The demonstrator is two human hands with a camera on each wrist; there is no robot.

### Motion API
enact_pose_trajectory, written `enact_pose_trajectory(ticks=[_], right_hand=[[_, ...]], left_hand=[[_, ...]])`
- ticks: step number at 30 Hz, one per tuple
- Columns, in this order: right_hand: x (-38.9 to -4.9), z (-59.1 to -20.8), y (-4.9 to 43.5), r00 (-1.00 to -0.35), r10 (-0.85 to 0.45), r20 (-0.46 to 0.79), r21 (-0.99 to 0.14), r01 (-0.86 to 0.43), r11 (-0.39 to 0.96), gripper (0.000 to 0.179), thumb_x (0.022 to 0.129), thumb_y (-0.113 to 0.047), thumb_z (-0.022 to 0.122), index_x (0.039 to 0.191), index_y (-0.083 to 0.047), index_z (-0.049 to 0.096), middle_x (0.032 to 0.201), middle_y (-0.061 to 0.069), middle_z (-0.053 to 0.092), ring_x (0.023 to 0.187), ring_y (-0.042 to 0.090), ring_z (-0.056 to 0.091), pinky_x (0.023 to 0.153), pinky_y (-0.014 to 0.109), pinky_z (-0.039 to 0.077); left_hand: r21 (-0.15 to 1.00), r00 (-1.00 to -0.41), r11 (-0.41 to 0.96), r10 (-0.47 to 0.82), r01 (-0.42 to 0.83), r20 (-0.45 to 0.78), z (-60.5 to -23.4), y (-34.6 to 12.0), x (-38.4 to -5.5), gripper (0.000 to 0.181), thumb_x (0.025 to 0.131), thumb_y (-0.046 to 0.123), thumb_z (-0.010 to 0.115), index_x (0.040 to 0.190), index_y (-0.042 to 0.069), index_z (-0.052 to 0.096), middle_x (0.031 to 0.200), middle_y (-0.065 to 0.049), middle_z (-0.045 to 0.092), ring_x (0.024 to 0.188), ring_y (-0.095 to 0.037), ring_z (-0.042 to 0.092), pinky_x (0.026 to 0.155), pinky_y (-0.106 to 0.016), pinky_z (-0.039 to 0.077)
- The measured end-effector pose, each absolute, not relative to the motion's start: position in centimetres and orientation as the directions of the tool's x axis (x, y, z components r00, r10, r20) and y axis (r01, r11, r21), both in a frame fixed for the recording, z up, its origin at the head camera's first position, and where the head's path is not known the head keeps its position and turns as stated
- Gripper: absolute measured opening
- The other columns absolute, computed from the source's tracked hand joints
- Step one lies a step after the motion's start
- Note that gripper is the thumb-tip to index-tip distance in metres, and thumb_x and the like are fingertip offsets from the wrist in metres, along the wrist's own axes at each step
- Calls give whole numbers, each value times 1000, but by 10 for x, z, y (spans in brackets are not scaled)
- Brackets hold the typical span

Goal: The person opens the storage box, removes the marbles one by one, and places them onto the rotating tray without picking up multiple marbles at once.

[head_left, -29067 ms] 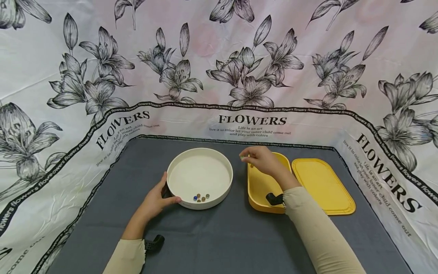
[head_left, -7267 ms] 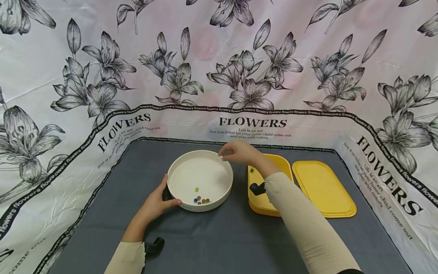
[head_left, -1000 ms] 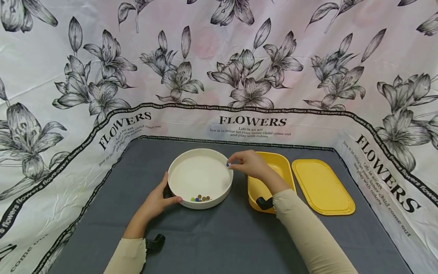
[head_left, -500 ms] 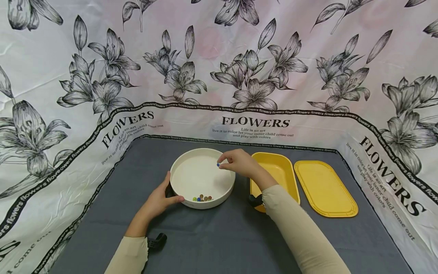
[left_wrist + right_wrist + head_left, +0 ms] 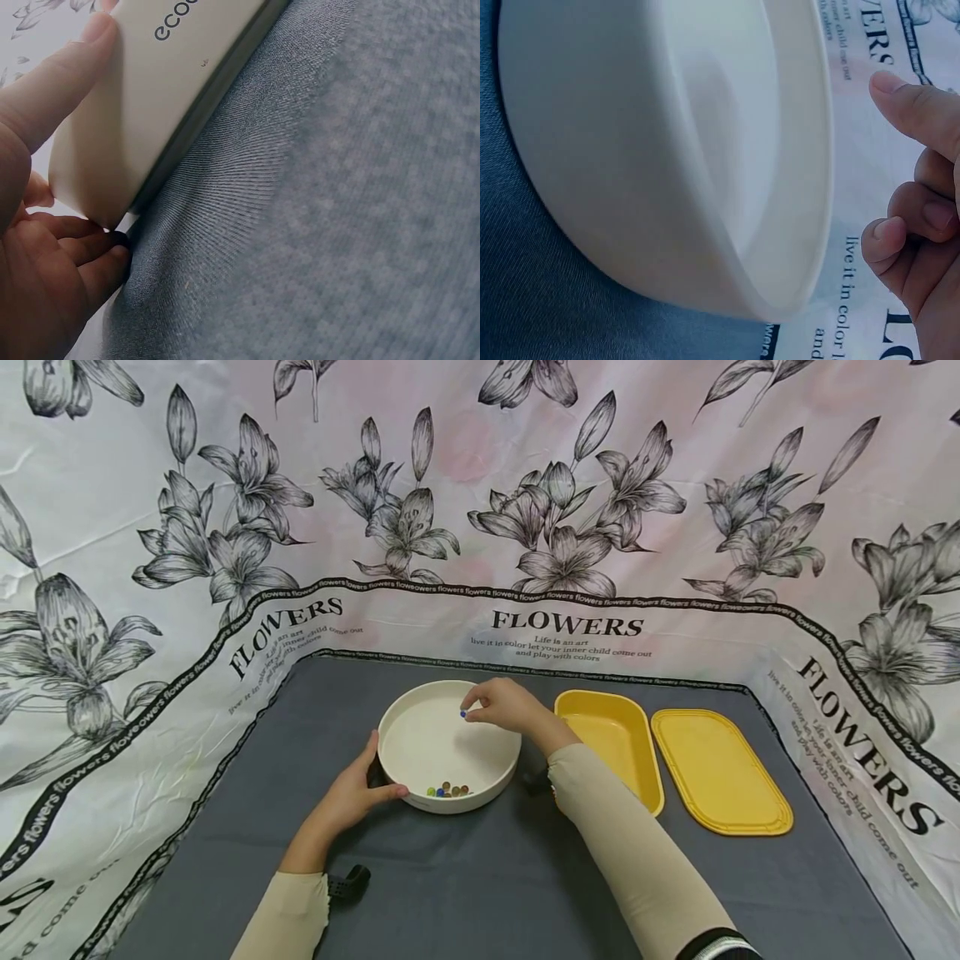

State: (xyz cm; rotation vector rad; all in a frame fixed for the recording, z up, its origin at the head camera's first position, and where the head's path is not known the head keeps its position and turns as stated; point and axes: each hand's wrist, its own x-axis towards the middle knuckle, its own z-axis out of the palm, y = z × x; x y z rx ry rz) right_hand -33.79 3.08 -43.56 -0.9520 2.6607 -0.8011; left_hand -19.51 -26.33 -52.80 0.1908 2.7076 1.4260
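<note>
In the head view a round white dish (image 5: 420, 727) with a low wall sits on the grey cloth. My left hand (image 5: 350, 797) holds its near left side, thumb against the outer wall; the left wrist view shows the thumb (image 5: 60, 90) on the dish wall (image 5: 150, 97) and curled fingers beneath its lower edge. Several marbles (image 5: 447, 790), yellow-green, blue and brownish, lie together at the near side inside. Above the dish, my right hand (image 5: 504, 706) pinches a blue marble (image 5: 462, 714) between thumb and fingertips. In the right wrist view that marble is hidden.
To the right of the dish stands a yellow box (image 5: 651, 777), partly behind the right forearm. A flat yellow lid (image 5: 723, 772) lies beside it. White flower-printed cloth (image 5: 555, 635) borders the table at the back and sides.
The right hand brought the blue marble from the dish's right rim leftward over its inside. Earlier, a blue marble lay in the yellow box. The left hand still holds the dish.
</note>
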Motion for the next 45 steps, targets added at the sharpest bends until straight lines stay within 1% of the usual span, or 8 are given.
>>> enact_pose_trajectory(ticks=[6,14,21,28,34,40,42,45], right_hand=[[-347,-441,22,-760,-648,-45,-544,-526,654,18,95,-27,77,111,-23,79,100,-7,72,91,17,61,79,33,54],[-356,-447,11,-745,-660,-92,-536,-522,664,17,94,-25,78,111,-20,79,92,-4,69,85,19,57,73,32,51],[-360,-449,7,-751,-646,-139,-536,-491,687,16,93,-22,78,109,-21,79,94,-1,67,88,21,57,76,33,51],[-362,-451,9,-742,-655,-143,-550,-490,676,25,93,-21,78,118,-15,78,94,1,66,87,20,55,73,31,49],[-358,-442,19,-750,-652,-110,-538,-506,674,29,95,-22,76,122,-12,76,94,2,66,87,22,54,73,33,49],[-353,-430,34,-770,-634,-75,-503,-520,690,29,96,-25,75,123,-15,76,106,-1,70,94,21,58,78,34,54],[-350,-425,40,-780,-623,-55,-502,-518,693,28,96,-26,75,122,-17,76,111,-1,71,96,21,62,81,36,56],[-345,-419,49,-795,-607,-27,-509,-511,693,26,96,-28,75,121,-19,76,119,1,73,106,24,66,89,42,57]], left_hand=[[833,-987,547,158,85,-3,-527,-264,-196,127,82,45,85,165,11,-5,172,-13,4,157,-32,16,124,-57,19],[833,-987,546,161,88,-1,-528,-267,-194,129,80,49,85,165,14,-5,172,-11,4,158,-31,13,125,-57,19],[832,-986,546,165,98,8,-526,-269,-194,127,82,45,86,165,12,-5,171,-13,5,157,-32,16,124,-57,20],[830,-987,548,163,97,8,-526,-268,-194,127,81,45,86,165,12,-4,172,-11,3,158,-32,13,125,-57,19],[828,-987,553,159,96,9,-526,-266,-193,125,83,41,86,165,14,-5,172,-11,3,158,-32,13,124,-58,19],[825,-987,558,160,93,4,-525,-265,-194,125,83,41,86,165,14,-5,172,-11,3,158,-33,12,124,-58,19],[825,-988,558,157,89,0,-525,-265,-194,126,83,41,86,165,14,-5,172,-10,3,158,-32,12,124,-58,19],[822,-989,563,147,80,-5,-524,-265,-193,126,83,41,86,165,14,-4,172,-10,4,158,-33,12,124,-59,18]])
